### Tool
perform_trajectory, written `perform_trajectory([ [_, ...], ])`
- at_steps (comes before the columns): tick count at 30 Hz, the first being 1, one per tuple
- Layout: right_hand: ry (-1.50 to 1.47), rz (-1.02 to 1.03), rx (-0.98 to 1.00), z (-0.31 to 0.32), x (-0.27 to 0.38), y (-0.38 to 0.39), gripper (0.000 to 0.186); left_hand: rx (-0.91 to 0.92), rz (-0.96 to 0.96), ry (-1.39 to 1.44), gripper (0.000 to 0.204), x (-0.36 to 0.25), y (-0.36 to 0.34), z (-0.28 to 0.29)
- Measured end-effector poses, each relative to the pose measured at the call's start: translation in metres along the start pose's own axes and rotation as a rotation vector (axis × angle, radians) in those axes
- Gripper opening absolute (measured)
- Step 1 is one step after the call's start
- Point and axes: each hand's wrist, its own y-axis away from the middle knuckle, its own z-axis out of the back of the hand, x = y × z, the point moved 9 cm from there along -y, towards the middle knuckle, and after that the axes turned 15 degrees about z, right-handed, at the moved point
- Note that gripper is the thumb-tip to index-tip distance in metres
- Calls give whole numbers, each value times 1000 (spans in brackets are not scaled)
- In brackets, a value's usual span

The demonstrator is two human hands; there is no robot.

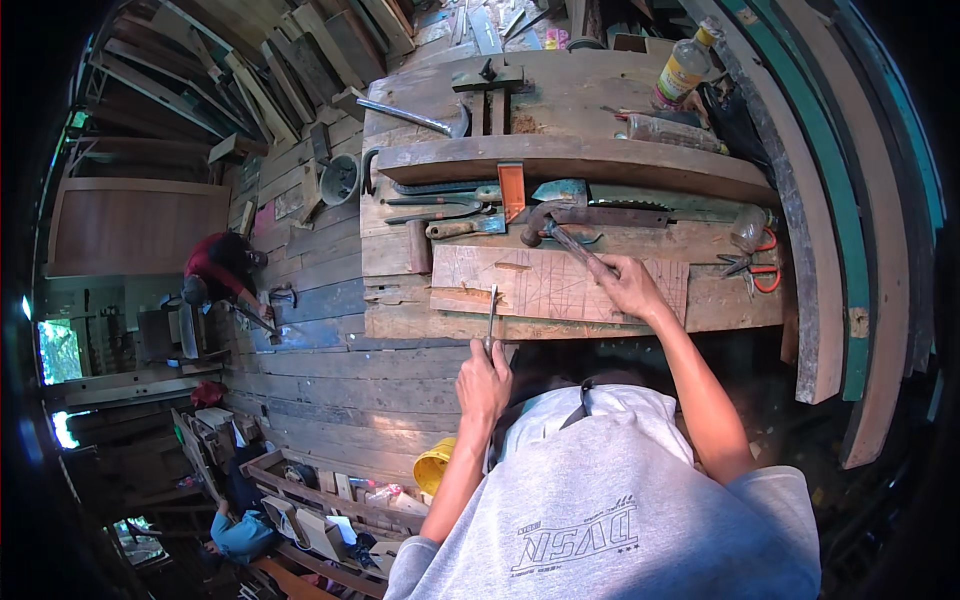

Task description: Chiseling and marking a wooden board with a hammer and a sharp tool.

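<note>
A flat wooden board (600, 290) with pencil lines lies along the near side of the workbench (397, 318). Two rough cuts show in its left half. My left hand (484, 382) is closed round a chisel (493, 308), whose blade reaches forward onto the board beside the nearer cut. In my right hand (632, 289) is a hammer (570, 240), gripped by its handle. The hammer's head hangs over the board's far edge, to the right of the chisel and apart from it.
Beyond the board stand an orange-bladed square (511, 191), a thick wooden beam (580, 158) and several hand tools. Orange-handled cutters (765, 277) lie at the right. A claw hammer (410, 117) and a bottle (683, 70) are farther back. A person in red (213, 268) works at left.
</note>
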Motion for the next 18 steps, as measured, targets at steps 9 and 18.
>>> perform_trajectory([
  [9,-13,-40,35,3,8,2,51,94,-20,-105,35,1,1,25],
  [18,-20,-42,44,0,3,1,51,100,53,-153,39,-15,8,23],
])
